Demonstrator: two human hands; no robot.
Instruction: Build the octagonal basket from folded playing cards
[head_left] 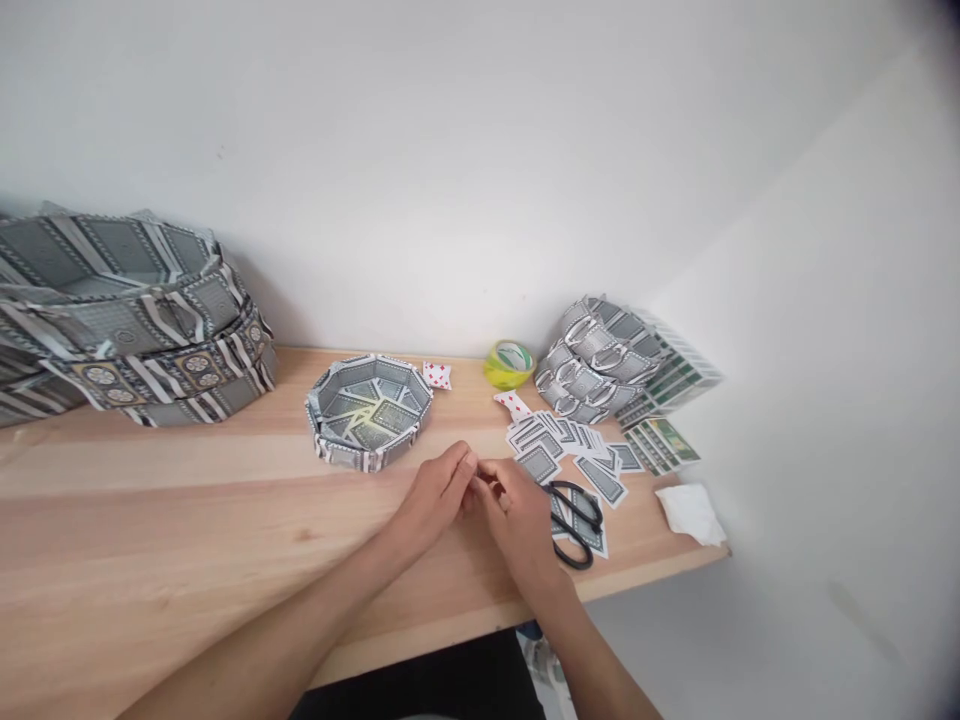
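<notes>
My left hand (439,492) and right hand (517,515) meet fingertip to fingertip low over the table (187,520), pinching something too small to identify. Card bowl (369,410) just behind them; scissors (574,520) and loose cards (559,445) beside my right.

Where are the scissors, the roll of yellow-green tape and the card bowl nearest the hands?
scissors (576,520): head view, on the black handles.
roll of yellow-green tape (509,364): head view, on its outer side.
card bowl (352,452): head view, on the front wall.
</notes>
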